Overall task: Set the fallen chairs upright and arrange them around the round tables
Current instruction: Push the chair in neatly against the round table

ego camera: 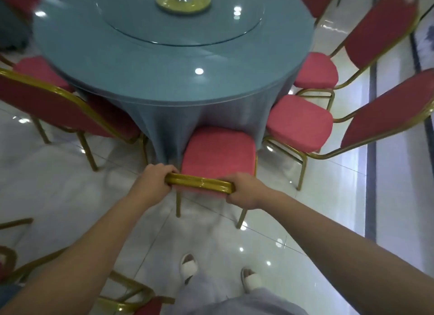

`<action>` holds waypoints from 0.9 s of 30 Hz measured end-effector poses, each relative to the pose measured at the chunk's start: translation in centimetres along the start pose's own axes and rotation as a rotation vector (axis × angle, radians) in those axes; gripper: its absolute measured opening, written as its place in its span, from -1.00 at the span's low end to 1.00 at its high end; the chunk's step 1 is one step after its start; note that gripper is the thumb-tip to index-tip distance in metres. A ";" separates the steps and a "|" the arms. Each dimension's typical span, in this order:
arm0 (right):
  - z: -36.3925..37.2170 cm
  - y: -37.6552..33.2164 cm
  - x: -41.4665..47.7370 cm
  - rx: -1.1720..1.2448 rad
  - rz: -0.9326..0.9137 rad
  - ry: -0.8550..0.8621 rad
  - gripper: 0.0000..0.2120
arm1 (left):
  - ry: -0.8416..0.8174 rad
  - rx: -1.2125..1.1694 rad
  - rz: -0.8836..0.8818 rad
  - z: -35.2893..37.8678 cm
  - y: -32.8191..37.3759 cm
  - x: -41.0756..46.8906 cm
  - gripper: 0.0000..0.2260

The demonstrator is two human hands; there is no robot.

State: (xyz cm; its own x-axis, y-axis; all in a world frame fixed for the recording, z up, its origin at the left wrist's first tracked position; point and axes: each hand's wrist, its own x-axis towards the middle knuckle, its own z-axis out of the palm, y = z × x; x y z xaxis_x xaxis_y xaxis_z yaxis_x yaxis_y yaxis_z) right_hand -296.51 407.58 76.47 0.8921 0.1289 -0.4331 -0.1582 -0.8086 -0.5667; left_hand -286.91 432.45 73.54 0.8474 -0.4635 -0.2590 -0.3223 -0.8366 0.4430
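Observation:
A red-cushioned chair [217, 151] with a gold metal frame stands upright at the near edge of the round table [164, 63], its seat touching the blue-grey tablecloth. My left hand [152, 178] grips the left end of the chair's gold top rail. My right hand [244, 190] grips the rail's right end. The backrest is seen from above, so only its top rail shows. Another gold chair frame [128, 296] lies low on the floor at the lower left, partly hidden by my left arm.
Upright red chairs ring the table: two on the right [303, 123] [315, 69], one on the left [47, 101], more at the far side. A glass turntable [183, 16] sits on the table. Glossy white tiles lie underfoot, my feet [187, 267] just behind the chair.

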 end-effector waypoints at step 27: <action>-10.4 16.1 -8.6 -0.377 -0.072 -0.042 -0.76 | 0.062 -0.115 -0.179 11.0 17.8 -3.3 -0.70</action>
State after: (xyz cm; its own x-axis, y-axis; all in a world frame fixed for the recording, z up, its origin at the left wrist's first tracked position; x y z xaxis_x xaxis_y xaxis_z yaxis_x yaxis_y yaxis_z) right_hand -302.38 387.44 78.35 0.8757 0.2106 -0.4346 0.0782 -0.9498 -0.3028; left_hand -300.10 415.92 72.82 0.9122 -0.2885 -0.2910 -0.1168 -0.8637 0.4903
